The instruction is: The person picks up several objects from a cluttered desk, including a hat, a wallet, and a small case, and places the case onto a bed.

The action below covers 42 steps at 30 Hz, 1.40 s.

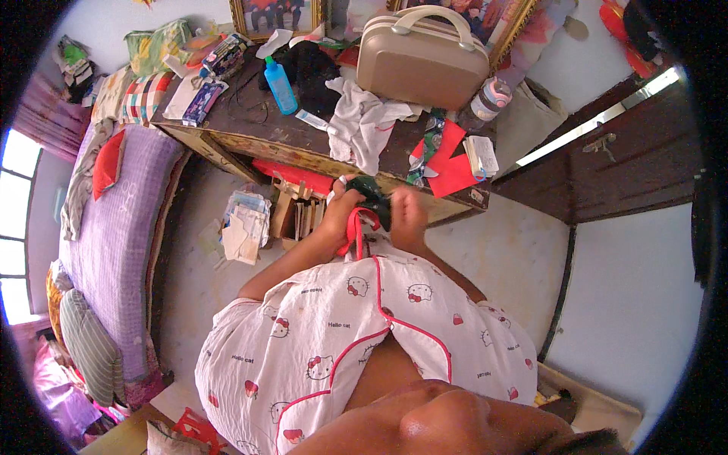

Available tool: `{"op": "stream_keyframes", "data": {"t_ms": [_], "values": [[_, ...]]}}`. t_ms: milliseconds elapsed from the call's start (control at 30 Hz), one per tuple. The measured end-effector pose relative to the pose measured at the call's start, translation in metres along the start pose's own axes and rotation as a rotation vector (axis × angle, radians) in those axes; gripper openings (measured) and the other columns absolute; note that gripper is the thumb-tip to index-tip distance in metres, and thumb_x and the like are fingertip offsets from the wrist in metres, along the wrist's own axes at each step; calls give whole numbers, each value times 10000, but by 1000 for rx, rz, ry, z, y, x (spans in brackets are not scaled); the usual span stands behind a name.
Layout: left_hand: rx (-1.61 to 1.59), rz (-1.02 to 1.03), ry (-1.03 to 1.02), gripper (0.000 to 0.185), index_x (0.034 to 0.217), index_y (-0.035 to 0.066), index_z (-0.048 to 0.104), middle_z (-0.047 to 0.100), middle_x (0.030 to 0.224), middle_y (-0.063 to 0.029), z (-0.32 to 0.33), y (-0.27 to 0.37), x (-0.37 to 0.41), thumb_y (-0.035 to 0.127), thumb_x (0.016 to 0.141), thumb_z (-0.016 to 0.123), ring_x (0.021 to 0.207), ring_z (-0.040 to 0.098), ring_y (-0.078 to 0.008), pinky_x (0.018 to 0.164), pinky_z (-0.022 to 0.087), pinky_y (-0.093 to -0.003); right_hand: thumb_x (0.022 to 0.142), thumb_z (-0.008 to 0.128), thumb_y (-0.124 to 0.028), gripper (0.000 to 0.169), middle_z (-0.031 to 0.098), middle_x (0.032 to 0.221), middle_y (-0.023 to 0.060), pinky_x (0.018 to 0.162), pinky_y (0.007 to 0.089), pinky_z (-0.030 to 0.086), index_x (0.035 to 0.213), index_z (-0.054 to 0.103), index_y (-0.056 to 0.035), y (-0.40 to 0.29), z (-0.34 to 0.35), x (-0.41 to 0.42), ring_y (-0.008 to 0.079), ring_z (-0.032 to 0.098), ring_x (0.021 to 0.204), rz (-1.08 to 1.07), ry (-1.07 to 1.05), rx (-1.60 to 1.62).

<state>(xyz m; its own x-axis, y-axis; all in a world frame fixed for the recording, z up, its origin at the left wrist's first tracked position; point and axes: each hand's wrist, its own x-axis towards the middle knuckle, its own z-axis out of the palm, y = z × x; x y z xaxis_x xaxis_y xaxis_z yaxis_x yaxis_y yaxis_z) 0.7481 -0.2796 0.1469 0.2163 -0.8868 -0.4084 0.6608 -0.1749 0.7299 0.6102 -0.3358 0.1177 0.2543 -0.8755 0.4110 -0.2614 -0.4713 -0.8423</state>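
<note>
In front of my chest, my left hand grips a dark green cloth, with a red strap hanging just below its fingers. My right hand is blurred at the cloth's right side, its fingers curled; whether it holds any of the cloth cannot be made out. Beyond both hands, a crumpled whitish cloth hangs over the edge of a dark wooden table. Red paper, a patterned green strip and a small notepad lie to its right.
The table also bears a beige hard case, a blue spray bottle, a white tube and a drinking bottle. Papers and a box of books stand on the floor below. A bed is at left, a dark door at right.
</note>
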Motion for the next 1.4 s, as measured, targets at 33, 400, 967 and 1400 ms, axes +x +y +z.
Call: {"op": "stream_keyframes", "data": {"t_ms": [33, 400, 967, 1400], "values": [[46, -20, -25, 437, 1161, 122, 338, 492, 982, -110, -7, 1, -1, 89, 742, 459, 800, 534, -206, 657, 480, -309, 927, 420, -235, 241, 552, 819, 101, 717, 322, 416, 924, 525, -18, 2, 1, 2, 182, 519, 770, 114, 28, 7], [210, -173, -104, 590, 1260, 22, 413, 577, 1017, -100, -46, 28, 4, 67, 675, 474, 859, 576, -188, 739, 477, -284, 904, 484, -179, 157, 509, 855, 13, 724, 250, 394, 944, 533, -35, 19, 20, 17, 109, 469, 793, 604, 180, 811], [-210, -381, -265, 383, 1097, -32, 502, 607, 989, -173, -69, 43, 12, 135, 753, 496, 861, 622, -278, 794, 498, -379, 836, 568, -86, 385, 560, 1016, 66, 722, 276, 481, 1187, 416, -51, -20, 4, 26, 142, 565, 867, 613, -189, 813], [61, -258, -167, 390, 1110, -45, 492, 603, 994, -184, -39, 73, -25, 121, 757, 492, 866, 623, -282, 790, 505, -382, 736, 645, 33, 753, 537, 1088, 97, 668, 299, 543, 1339, 204, -63, -39, 1, 12, 169, 582, 879, 625, -389, 645]]}}
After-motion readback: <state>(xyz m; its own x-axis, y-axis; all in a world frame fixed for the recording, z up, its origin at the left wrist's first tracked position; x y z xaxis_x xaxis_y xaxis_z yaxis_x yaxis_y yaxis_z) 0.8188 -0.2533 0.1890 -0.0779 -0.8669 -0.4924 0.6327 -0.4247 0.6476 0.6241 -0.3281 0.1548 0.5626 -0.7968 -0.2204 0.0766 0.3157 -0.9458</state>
